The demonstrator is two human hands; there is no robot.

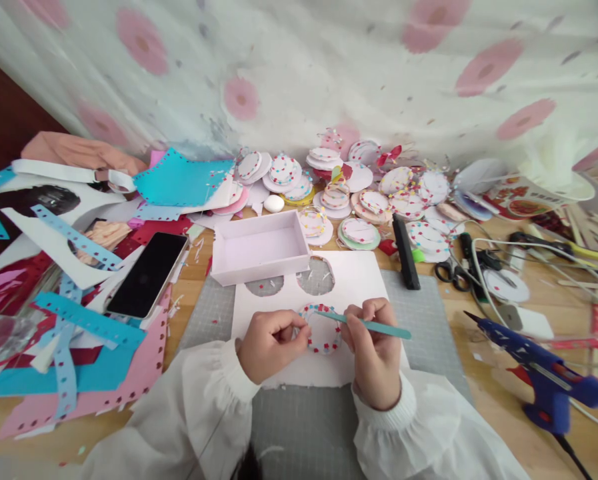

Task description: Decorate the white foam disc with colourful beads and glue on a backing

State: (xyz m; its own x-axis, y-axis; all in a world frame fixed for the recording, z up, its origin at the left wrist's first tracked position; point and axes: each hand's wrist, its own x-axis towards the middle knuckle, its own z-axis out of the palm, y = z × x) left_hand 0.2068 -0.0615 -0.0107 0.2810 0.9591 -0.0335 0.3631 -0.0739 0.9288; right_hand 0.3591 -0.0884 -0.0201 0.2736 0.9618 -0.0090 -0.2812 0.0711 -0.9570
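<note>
Star-dotted ring (323,347), edged in red and blue, lies in front of you on a white sheet (366,280), between your hands. Your left hand (271,343) is at its left edge, thumb and forefinger drawn narrow; you cannot tell from this view whether they grip the ring. Your right hand (376,347) holds a teal stick (389,329) in its fingers, the tip over the ring's upper edge. The sheet rests on your gray cutting mat (309,427), with two round holes cut beyond the ring. Just behind those holes sits an open pale box (261,250). On the counter (483,400), a blue glue gun (551,380) lies to your right, a phone (149,275) to your left.
</note>
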